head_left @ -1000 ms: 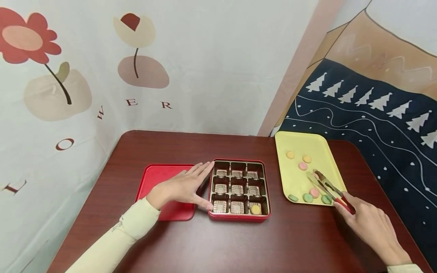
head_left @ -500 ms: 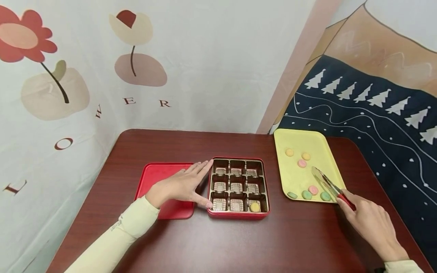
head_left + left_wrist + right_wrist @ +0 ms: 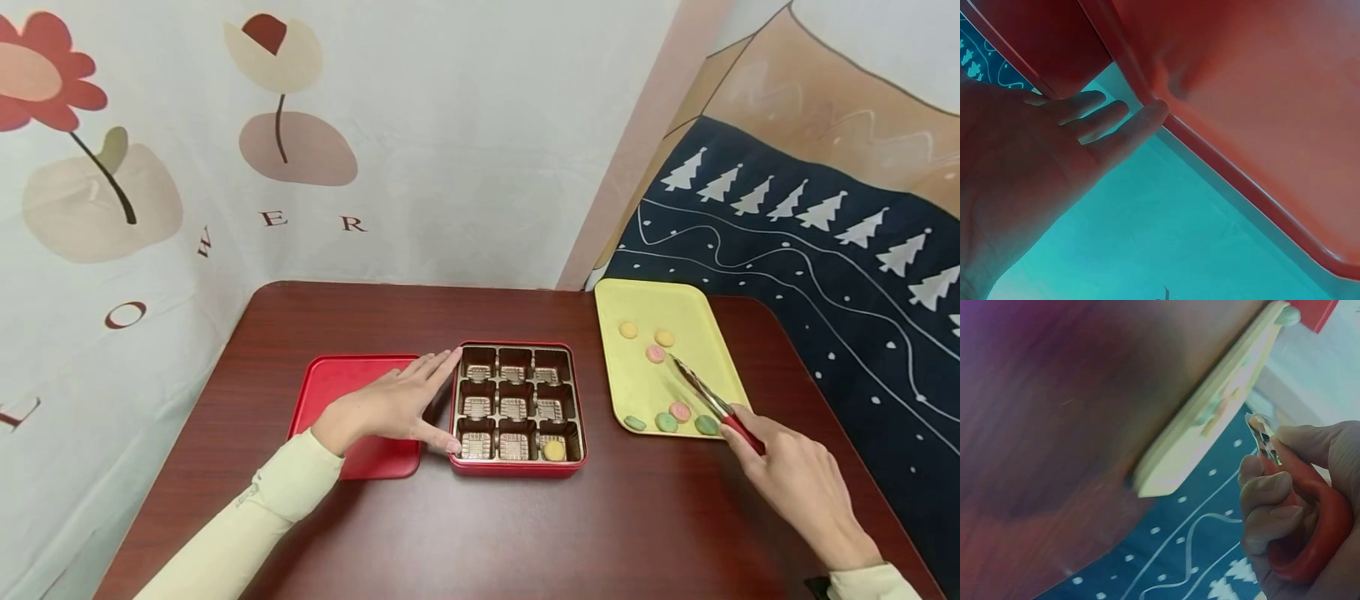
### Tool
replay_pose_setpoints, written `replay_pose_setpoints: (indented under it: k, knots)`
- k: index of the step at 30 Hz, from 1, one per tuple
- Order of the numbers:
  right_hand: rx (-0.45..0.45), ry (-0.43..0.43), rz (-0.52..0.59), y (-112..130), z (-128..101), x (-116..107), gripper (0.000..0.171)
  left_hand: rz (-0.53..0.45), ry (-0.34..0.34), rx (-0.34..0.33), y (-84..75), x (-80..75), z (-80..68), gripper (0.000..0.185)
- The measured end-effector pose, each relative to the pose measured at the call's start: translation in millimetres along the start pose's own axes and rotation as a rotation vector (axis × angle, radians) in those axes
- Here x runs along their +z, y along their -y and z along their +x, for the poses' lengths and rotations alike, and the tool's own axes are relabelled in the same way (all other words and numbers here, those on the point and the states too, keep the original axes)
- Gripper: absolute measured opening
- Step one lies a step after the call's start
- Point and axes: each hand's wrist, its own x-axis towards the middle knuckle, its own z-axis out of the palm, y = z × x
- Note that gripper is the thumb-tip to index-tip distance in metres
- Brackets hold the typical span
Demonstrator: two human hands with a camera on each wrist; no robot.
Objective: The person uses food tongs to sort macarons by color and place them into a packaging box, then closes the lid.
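A red tin box [image 3: 517,469] with a brown divided insert stands mid-table, a yellow macaron [image 3: 554,451] in its front right compartment. My left hand [image 3: 390,408] spreads along the box's left side, fingertips at the back left corner and thumb at the front left. My right hand [image 3: 795,475] grips red-handled metal tongs [image 3: 705,390], also visible in the right wrist view [image 3: 1313,506]. Their arms are close together over the yellow tray [image 3: 720,367], tips beside a pink macaron [image 3: 656,354]. I cannot tell whether the tips hold anything.
A red lid [image 3: 322,408] lies left of the box, partly under my left hand. On the tray are two yellow macarons [image 3: 628,330] at the back, and another pink macaron [image 3: 679,412] among several green macarons [image 3: 666,422] near its front edge. Printed curtains surround the table [image 3: 420,533].
The tongs' arms have come together, and their tips now sit closer to the back pink macaron. My left hand stays at the box. The head view has shifted slightly.
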Motion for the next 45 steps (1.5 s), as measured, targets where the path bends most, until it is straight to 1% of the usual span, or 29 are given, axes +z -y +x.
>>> replay_pose_setpoints:
  k: [6, 12, 15, 21, 29, 32, 36, 41, 45]
  knots:
    - [-0.088, -0.029, 0.029, 30.3, 6.0, 0.2, 0.047, -0.008, 0.003, -0.005, -1.1, -0.1, -0.2, 0.14]
    - [-0.156, -0.013, 0.06, 59.0, 8.6, 0.6, 0.047, -0.014, 0.003, -0.006, -1.5, -0.3, -1.1, 0.14]
    - [-0.211, -0.02, 0.077, 70.7, 9.1, 0.6, 0.047, -0.015, -0.002, -0.008, -1.0, 0.5, -2.1, 0.14]
    - [-0.292, -0.029, 0.101, 87.7, 9.3, 4.0, 0.049, -0.02, 0.01, -0.02, -1.3, 3.3, -3.4, 0.139]
    - [-0.356, 0.004, 0.096, 105.1, 8.7, 15.6, 0.044, -0.023, -0.002, -0.015, -2.3, 1.3, -3.0, 0.138]
    - [-0.365, 0.016, 0.089, 109.3, 7.4, 20.3, 0.043, -0.025, -0.003, -0.013, -1.7, 0.6, -2.9, 0.138]
    - [-0.371, 0.021, 0.079, 111.7, 6.5, 24.8, 0.044, -0.026, -0.004, -0.007, -0.3, 1.1, -2.7, 0.139]
    - [-0.41, 0.014, 0.069, 112.8, 6.4, 26.7, 0.047, -0.028, -0.006, 0.0, 0.6, 1.4, -2.0, 0.139]
    - [-0.42, 0.011, 0.058, 113.6, 5.5, 27.7, 0.048, -0.029, -0.005, 0.002, 1.0, 1.6, -1.4, 0.14]
